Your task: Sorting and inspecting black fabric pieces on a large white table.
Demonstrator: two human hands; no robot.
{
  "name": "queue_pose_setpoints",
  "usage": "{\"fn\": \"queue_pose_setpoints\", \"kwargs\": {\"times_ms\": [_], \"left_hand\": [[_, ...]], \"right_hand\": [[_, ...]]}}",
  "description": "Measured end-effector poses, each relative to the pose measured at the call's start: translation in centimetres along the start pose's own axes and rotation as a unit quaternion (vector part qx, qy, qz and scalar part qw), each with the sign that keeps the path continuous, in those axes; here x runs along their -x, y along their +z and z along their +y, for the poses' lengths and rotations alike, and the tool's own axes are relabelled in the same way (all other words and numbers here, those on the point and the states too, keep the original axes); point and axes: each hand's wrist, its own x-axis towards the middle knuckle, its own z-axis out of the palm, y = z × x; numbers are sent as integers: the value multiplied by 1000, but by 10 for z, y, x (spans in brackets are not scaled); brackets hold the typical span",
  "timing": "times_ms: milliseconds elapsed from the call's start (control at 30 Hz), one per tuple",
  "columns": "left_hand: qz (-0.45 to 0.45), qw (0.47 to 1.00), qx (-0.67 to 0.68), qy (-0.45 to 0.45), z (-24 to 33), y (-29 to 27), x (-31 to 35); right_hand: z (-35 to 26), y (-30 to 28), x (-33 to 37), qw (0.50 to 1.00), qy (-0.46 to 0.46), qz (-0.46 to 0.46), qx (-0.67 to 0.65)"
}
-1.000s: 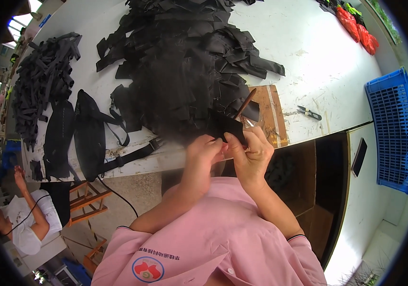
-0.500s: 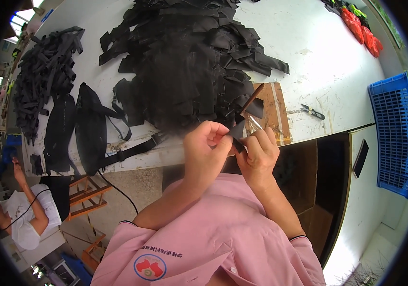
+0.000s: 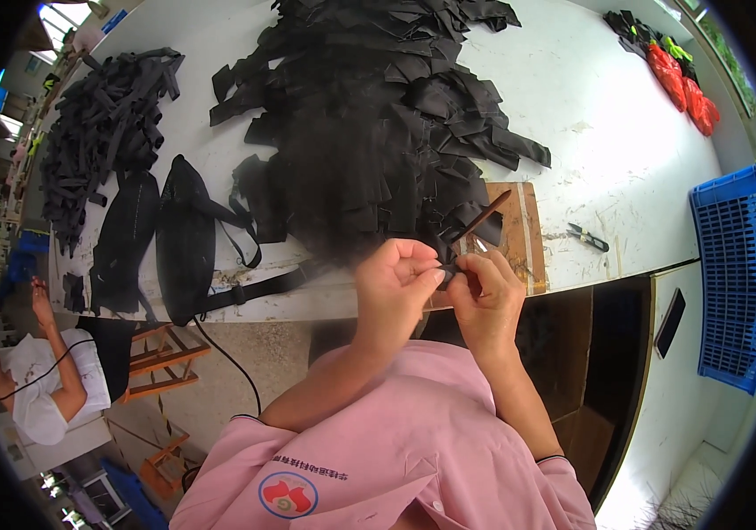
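A small piece of black fabric [image 3: 449, 275] is pinched between my hands at the table's near edge. My left hand [image 3: 394, 287] holds its left side between thumb and curled fingers. My right hand [image 3: 489, 296] is closed on its right side, and the fingers partly hide it. Just beyond them, a brown stick-like tool [image 3: 482, 215] slants over a worn wooden board [image 3: 519, 231]. A shiny metal piece shows by my right fingertips, its kind unclear. A big heap of flat black fabric pieces [image 3: 351, 168] spreads beyond my hands.
At the left lie a pile of narrow black strips [image 3: 108, 124] and black pouches with straps [image 3: 185, 252]. Thread snips [image 3: 588, 237] rest right of the board. A blue plastic basket [image 3: 733, 278], a phone [image 3: 671, 323] and red bags [image 3: 683, 88] are at the right. Another person [image 3: 51, 389] sits far left.
The black fabric piece, which stuck up between my hands, now shows only as a small bit between my fingers. My hands are closer together. The whole view has shifted slightly.
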Motion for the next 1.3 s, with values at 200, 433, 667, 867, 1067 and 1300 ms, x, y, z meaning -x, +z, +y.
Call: {"fn": "queue_pose_setpoints", "kwargs": {"times_ms": [200, 433, 667, 867, 1067, 1300], "left_hand": [[-173, 950, 197, -169, 9, -16, -6], [20, 983, -59, 175, -26, -8, -10], [-167, 983, 80, -15, 18, -7, 6], [-96, 885, -210, 405, 31, 7, -7], [-289, 878, 376, -62, 84, 26, -22], [-261, 781, 497, -273, 23, 5, -66]], "right_hand": [[14, -9, 2, 769, 347, -152, -514], [13, 3, 6, 730, 350, -167, -563], [5, -6, -3, 701, 240, -156, -654], [-12, -27, -23, 906, 44, -73, -415], [-59, -60, -66, 941, 104, -81, -311], [7, -29, -75, 813, 267, -199, -478]]}}
